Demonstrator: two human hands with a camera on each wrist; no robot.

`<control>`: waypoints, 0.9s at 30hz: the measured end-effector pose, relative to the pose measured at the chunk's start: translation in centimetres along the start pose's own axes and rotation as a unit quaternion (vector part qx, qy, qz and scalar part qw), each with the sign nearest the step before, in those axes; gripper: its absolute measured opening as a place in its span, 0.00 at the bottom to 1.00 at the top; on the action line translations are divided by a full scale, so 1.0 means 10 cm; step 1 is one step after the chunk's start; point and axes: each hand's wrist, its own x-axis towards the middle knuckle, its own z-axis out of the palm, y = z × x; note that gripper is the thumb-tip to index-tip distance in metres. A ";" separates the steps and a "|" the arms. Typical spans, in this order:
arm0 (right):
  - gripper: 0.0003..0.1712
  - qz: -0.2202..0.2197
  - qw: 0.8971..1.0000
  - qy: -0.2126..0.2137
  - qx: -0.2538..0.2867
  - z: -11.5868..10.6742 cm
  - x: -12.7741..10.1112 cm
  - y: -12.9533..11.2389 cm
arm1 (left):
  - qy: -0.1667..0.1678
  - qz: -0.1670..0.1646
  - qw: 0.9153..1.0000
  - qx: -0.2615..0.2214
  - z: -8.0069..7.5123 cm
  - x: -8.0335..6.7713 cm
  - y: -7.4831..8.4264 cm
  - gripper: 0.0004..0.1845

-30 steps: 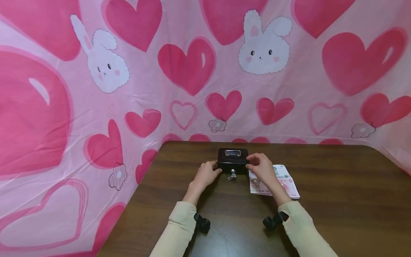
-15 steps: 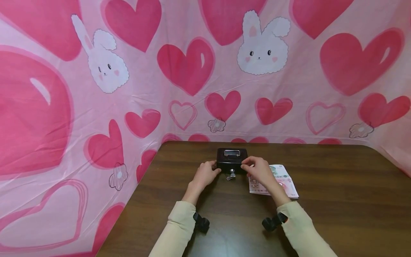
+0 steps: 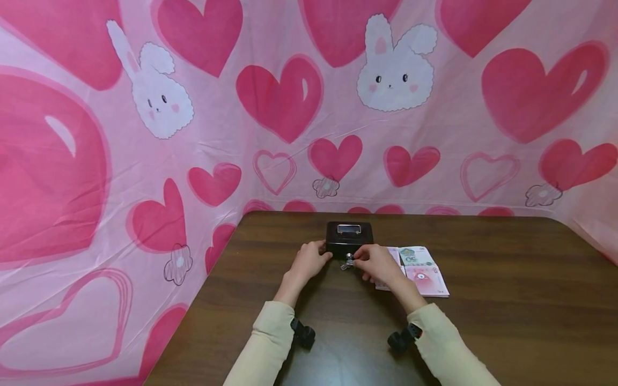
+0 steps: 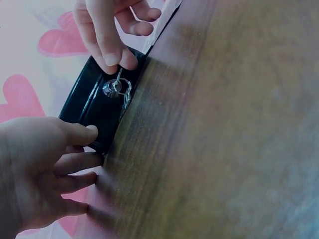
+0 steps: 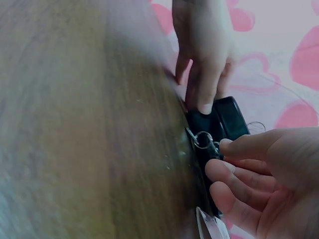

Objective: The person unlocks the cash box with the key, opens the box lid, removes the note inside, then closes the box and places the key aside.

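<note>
At cash box (image 3: 348,237), right hand (image 3: 374,264) pinching key (image 3: 348,261)

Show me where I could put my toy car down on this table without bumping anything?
The table is bare on its right side, past the banknotes, and along the near left edge beside the left sleeve. It is crowded in the middle: the black cash box, its key, the left hand and right hand sit close together.

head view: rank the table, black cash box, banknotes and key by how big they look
1. table
2. banknotes and black cash box: alike, the right hand hides part of the notes
3. key, pinched by that hand
</note>
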 end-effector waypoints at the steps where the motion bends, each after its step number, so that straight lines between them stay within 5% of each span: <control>1: 0.09 0.000 1.000 0.002 -0.002 0.02 0.00 0.00 | -0.001 -0.002 1.000 -0.002 0.00 0.00 0.00 0.24; 27: 0.07 -0.012 0.999 0.036 0.030 0.13 0.00 -0.02 | -0.010 -0.005 1.000 -0.008 -0.01 0.00 -0.01 0.25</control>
